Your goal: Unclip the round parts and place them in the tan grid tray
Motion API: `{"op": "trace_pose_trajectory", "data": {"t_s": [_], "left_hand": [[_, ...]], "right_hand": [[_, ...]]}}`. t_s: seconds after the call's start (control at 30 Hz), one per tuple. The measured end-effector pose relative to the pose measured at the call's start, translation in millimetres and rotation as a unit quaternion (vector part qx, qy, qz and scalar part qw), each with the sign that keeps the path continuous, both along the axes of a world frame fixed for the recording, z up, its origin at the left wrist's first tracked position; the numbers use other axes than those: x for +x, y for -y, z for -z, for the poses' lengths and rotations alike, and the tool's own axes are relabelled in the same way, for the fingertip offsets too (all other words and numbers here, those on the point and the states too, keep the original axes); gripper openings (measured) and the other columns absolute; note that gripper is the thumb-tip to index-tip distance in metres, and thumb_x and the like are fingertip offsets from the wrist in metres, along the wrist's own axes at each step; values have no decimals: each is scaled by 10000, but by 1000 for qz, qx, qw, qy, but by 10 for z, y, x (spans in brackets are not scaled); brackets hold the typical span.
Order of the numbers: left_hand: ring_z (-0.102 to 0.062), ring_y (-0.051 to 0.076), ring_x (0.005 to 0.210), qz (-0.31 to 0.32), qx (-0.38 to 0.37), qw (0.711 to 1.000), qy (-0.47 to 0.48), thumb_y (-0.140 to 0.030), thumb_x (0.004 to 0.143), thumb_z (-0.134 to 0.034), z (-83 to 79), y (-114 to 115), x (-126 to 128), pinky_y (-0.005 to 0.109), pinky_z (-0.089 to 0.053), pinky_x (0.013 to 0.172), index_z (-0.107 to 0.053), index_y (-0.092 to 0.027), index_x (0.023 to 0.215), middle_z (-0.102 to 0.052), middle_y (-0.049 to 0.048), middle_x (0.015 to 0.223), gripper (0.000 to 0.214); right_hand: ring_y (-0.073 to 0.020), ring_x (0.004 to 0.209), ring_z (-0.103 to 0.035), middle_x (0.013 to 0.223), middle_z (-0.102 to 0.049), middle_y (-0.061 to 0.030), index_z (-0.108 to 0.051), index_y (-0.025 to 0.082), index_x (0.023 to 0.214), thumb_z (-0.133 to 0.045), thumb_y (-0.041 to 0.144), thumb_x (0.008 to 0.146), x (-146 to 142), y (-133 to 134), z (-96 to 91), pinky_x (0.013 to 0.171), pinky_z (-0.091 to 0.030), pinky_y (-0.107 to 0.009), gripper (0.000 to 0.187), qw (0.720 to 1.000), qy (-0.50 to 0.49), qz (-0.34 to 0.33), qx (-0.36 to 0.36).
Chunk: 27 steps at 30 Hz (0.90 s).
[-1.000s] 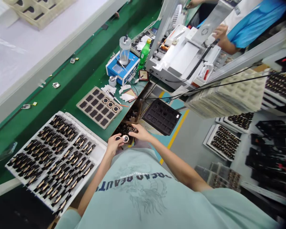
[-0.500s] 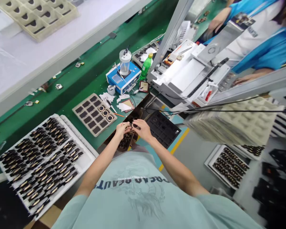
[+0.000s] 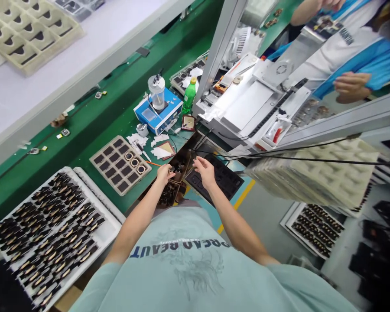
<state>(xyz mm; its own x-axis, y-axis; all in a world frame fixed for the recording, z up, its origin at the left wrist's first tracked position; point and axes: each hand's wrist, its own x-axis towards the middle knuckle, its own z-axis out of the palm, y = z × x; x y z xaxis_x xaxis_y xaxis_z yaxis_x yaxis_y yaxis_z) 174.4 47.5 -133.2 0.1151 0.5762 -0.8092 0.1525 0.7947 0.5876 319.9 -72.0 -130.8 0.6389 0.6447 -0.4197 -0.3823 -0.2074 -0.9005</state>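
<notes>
My left hand (image 3: pixel 164 174) is closed in a pinch around a small dark round part (image 3: pixel 172 169), just past the front edge of the green bench. Apart from it, to the right, my right hand (image 3: pixel 205 172) has its fingertips pressed together over a black compartment tray (image 3: pixel 229 180); whatever they pinch is too small to name. Below my left hand are boxes of small dark parts (image 3: pixel 169 193). On the bench beside it lies a beige tray (image 3: pixel 121 189) with dark square pockets, several of them holding round rings (image 3: pixel 134 163).
At left stands a large white tray (image 3: pixel 108 232) of dark parts. A blue box (image 3: pixel 154 123) with a clear canister, a green bottle (image 3: pixel 189 97) and paper scraps sit further back. A white machine (image 3: pixel 247 108) and stacked cream trays (image 3: pixel 331 173) are at right; a co-worker stands beyond.
My hands, close together before, have parted, the right one moving right over the black tray. The view has shifted slightly. The co-worker's hands have risen.
</notes>
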Motion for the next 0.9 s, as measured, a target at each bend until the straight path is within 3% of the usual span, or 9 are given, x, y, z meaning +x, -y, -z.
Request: {"op": "trace_pose_trajectory", "data": {"t_s": [0.13,0.27,0.4,0.53,0.67,0.8,0.9], "left_hand": [[-688,162,728,34,34,997,58,-228,625,-809,-253,107,-291,280,-569,684,-678,-138,966,-684,58,800,377],[-649,131,666,72,108,985,110,-317,627,-842,-525,287,-760,256,-536,630,-730,-130,947,-710,90,859,386],[-616,114,643,16,120,986,113,-370,625,-849,-700,329,-1226,254,-514,635,-741,-133,940,-699,71,812,408],[-608,114,652,-45,112,984,128,-408,605,-860,-748,309,-1711,253,-500,629,-741,-147,932,-700,62,816,435],[-616,119,663,-116,80,981,130,-434,595,-862,-666,409,-2230,255,-513,637,-734,-149,905,-705,64,817,440],[-628,130,686,-185,50,972,139,-474,561,-880,-566,597,-2687,255,-524,650,-730,-153,888,-709,69,813,482],[-626,133,666,-219,28,965,141,-517,535,-889,-488,699,-2940,253,-522,630,-731,-161,855,-704,69,796,504]], "right_hand": [[-191,853,-700,1120,-727,-95,-666,209,1128,-645,694,789,-215,-4,-108,694,-551,-295,592,985,-148,-73,42],[-192,903,-702,1147,-722,-91,-672,220,1164,-643,665,819,-587,-161,-270,773,-564,-308,564,969,-181,-155,66],[-206,942,-699,1112,-730,-87,-683,222,1181,-740,604,759,-1025,-388,-410,825,-557,-328,572,964,-151,-208,67],[-200,911,-692,1033,-742,-69,-722,200,1098,-841,494,670,-1422,-681,-411,811,-543,-323,533,962,-93,-254,38],[-220,904,-684,1006,-747,-79,-728,173,1048,-864,463,602,-1750,-1209,-264,826,-537,-361,549,952,-18,-304,4],[-235,899,-680,955,-753,-87,-728,155,990,-834,439,566,-2069,-2011,-64,846,-530,-377,521,939,84,-334,7],[-231,836,-662,790,-737,-42,-731,169,823,-717,432,641,-2263,-2619,30,791,-517,-340,320,895,252,-367,-14]]}}
